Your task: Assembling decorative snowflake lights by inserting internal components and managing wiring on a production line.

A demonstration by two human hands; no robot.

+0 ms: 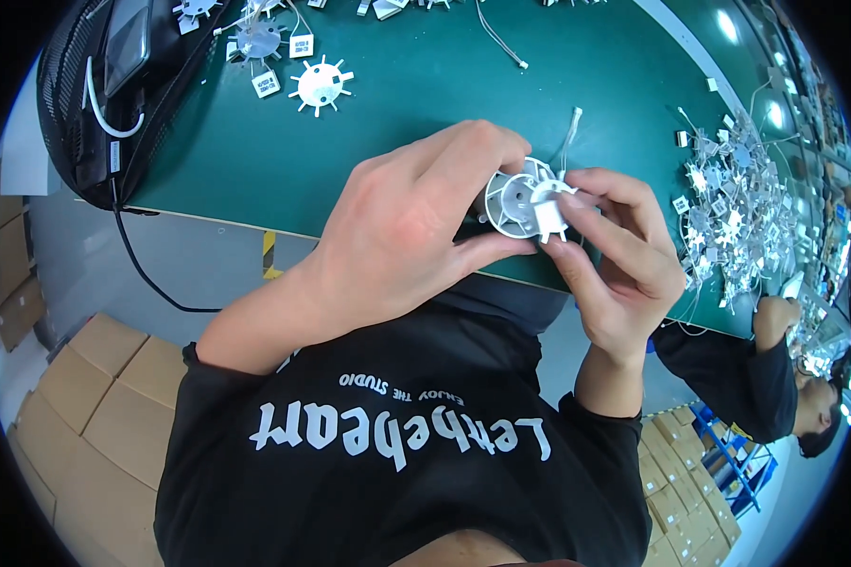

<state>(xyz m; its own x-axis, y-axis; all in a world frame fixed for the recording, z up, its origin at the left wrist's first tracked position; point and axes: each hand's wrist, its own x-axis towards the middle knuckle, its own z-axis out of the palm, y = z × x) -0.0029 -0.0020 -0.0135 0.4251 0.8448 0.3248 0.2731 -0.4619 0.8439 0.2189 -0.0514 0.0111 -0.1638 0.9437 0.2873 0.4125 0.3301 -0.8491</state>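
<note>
Over the table's near edge, my left hand point(402, 213) is closed around a round white plastic housing point(509, 206) with ribs inside its rim. My right hand point(624, 250) pinches a small white spoked piece point(550, 215) against the housing's right side. A thin pale wire point(570, 142) stands up behind the fingers of my right hand. Part of the housing is hidden by my left fingers, so I cannot tell whether the two pieces are joined. Farther off to the left, a white disc point(321, 85) with spokes around its rim lies on the green table point(388, 76).
A heap of spoked discs with wires point(738, 203) covers the table's right side. At far left sits a black mesh bag point(71, 113) with a dark device point(128, 47) and cable. Cardboard boxes point(95, 425) stand below left. A co-worker point(738, 378) is at right.
</note>
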